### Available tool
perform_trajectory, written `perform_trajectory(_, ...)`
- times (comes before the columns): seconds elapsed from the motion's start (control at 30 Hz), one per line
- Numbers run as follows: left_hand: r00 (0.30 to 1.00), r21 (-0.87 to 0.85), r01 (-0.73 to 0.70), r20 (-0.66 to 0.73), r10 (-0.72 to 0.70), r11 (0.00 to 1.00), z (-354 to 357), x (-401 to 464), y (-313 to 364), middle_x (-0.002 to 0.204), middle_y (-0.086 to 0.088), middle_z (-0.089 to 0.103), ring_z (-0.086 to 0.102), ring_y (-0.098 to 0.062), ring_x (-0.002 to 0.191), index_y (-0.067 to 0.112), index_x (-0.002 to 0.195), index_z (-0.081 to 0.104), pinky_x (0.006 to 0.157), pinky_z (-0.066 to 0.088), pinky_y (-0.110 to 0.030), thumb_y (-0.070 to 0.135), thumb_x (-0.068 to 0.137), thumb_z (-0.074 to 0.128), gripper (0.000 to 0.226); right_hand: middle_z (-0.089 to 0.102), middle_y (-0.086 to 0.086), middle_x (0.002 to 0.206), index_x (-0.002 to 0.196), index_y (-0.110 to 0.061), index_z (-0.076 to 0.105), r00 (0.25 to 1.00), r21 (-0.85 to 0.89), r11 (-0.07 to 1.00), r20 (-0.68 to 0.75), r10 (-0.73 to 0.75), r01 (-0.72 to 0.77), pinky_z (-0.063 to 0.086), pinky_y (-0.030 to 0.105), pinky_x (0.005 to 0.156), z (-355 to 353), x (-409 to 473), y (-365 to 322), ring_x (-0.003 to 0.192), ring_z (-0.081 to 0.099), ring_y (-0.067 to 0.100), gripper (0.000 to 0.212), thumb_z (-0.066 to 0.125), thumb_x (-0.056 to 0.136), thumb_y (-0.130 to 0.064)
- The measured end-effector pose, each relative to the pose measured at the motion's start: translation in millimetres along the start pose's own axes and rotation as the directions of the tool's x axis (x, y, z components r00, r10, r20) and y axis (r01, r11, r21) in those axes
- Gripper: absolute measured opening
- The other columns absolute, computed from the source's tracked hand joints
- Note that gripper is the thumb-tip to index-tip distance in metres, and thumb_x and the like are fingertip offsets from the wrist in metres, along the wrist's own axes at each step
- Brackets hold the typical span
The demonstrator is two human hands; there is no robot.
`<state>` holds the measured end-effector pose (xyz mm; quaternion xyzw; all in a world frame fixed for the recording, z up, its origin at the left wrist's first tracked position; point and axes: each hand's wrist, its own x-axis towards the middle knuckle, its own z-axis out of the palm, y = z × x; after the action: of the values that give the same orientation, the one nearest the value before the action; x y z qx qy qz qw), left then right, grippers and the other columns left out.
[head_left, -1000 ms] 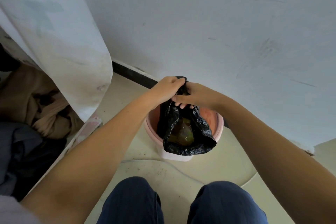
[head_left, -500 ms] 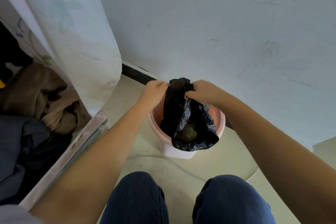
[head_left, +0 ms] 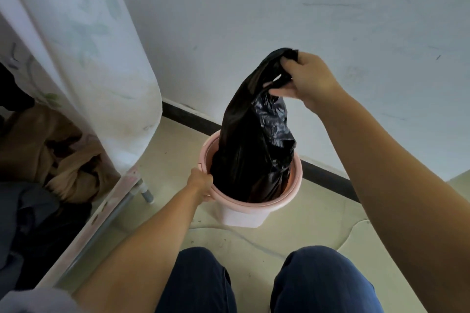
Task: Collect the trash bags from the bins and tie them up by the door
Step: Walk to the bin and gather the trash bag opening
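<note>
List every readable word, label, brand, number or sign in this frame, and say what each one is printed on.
None: no readable text shows anywhere in this frame.
black trash bag: plain, no print visible.
pink bin: no label on the side that shows.
curtain: only a faint leaf pattern, no lettering.
wall: only scuffs and marks, no writing.

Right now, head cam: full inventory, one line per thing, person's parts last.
trash bag: 1, black, lower part in the bin, top gathered and lifted
bin: 1, pink, on the floor by the wall
curtain: 1, white with pale leaf print, left
clothes: pile, tan and dark, far left
metal frame: 1, grey, under the curtain
baseboard: 1, black, foot of the wall
left hand: 1, gripping the bin rim
right hand: 1, gripping the bag top
knees: 2, dark blue trousers, bottom
</note>
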<state>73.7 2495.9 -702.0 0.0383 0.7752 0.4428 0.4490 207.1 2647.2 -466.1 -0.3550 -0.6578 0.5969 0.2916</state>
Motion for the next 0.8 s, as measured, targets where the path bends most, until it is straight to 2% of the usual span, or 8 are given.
perform_trajectory(0.13,0.999,0.039,0.001,-0.049,0.001,0.999,-4.8,14.8,-2.0,0.113,-0.021,0.061,0.064,-0.04,0.093,0.007,0.117,0.05,0.061,0.059,-0.05,0.009,0.083,0.052,0.034,0.067,0.011,0.091,0.09,-0.01,0.057,0.986,0.289,0.951,-0.158,-0.061,0.105,0.061,0.032,0.07,-25.5,-12.3,-18.9,0.071,0.072,0.022,0.021,0.04,0.101,-0.014)
perform_trajectory(0.2,0.996,0.054,-0.02,-0.087,0.024,0.998,-6.4,23.7,-3.1,0.112,-0.023,0.061,0.063,-0.042,0.095,0.005,0.118,0.05,0.069,0.057,-0.057,0.008,0.081,0.048,0.037,0.067,0.01,0.089,0.092,-0.01,0.057,0.965,0.363,0.912,-0.242,-0.104,0.189,0.06,0.032,0.07,-38.9,-21.6,-30.4,0.075,0.072,0.023,0.02,0.04,0.101,-0.014)
perform_trajectory(0.3,0.989,0.082,-0.033,-0.139,0.044,0.996,-5.0,19.2,1.6,0.116,-0.025,0.059,0.061,-0.044,0.1,0.002,0.122,0.049,0.077,0.056,-0.058,0.005,0.083,0.044,0.039,0.067,0.008,0.089,0.092,-0.011,0.056,0.916,0.417,0.849,-0.363,-0.171,0.324,0.059,0.032,0.071,-59.5,-39.6,-51.0,0.081,0.072,0.026,0.019,0.04,0.101,-0.013)
perform_trajectory(0.47,0.985,0.062,-0.061,-0.159,0.071,0.996,-1.4,19.7,4.6,0.124,-0.025,0.056,0.06,-0.044,0.106,0.003,0.13,0.043,0.084,0.053,-0.058,-0.002,0.083,0.04,0.048,0.067,0.007,0.09,0.091,-0.011,0.057,0.82,0.364,0.789,-0.497,-0.285,0.495,0.059,0.034,0.074,-81.5,-72.3,-76.8,0.083,0.071,0.027,0.019,0.041,0.1,-0.012)
perform_trajectory(0.57,0.988,0.038,-0.071,-0.138,0.076,0.997,-1.4,18.7,5.7,0.13,-0.022,0.053,0.058,-0.044,0.109,0.009,0.136,0.039,0.079,0.054,-0.059,-0.004,0.084,0.036,0.054,0.067,0.005,0.086,0.089,-0.011,0.058,0.773,0.284,0.791,-0.538,-0.337,0.542,0.06,0.035,0.075,-86.5,-83.3,-78.9,0.079,0.071,0.023,0.02,0.041,0.099,-0.01)
perform_trajectory(0.67,0.99,0.001,-0.063,-0.128,0.062,0.998,0.7,13.9,8.5,0.131,-0.019,0.052,0.057,-0.044,0.111,0.012,0.137,0.038,0.076,0.054,-0.058,-0.007,0.086,0.032,0.055,0.064,0.009,0.093,0.09,-0.012,0.058,0.776,0.213,0.836,-0.536,-0.332,0.505,0.06,0.034,0.076,-93.0,-83.4,-68.4,0.084,0.069,0.024,0.02,0.041,0.099,-0.01)
perform_trajectory(0.8,0.985,0.009,-0.009,-0.175,0.011,1.0,5.6,17.5,10.3,0.135,-0.019,0.049,0.058,-0.046,0.109,0.018,0.141,0.031,0.078,0.052,-0.061,-0.001,0.087,0.033,0.058,0.063,0.014,0.104,0.093,-0.012,0.058,0.829,0.14,0.927,-0.508,-0.235,0.348,0.059,0.029,0.075,-107.4,-76.5,-24.6,0.1,0.067,0.029,0.018,0.042,0.098,-0.013)
